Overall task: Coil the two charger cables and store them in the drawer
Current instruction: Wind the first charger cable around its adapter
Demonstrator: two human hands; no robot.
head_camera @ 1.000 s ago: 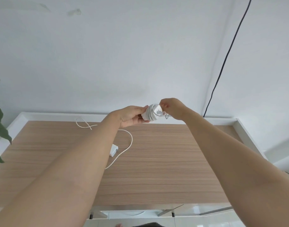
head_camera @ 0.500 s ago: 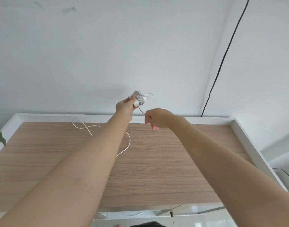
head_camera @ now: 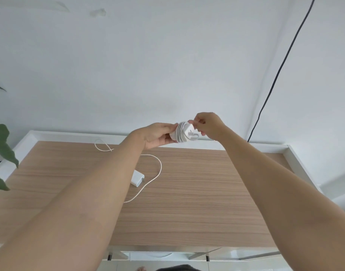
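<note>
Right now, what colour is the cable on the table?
White, clearest in the head view: charger cable on the wooden table.

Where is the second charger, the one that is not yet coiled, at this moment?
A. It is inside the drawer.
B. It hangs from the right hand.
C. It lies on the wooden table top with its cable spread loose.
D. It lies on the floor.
C: the second charger lies flat on the wooden table top, its white cable trailing in loose curves, while both hands hold the other charger above.
</note>
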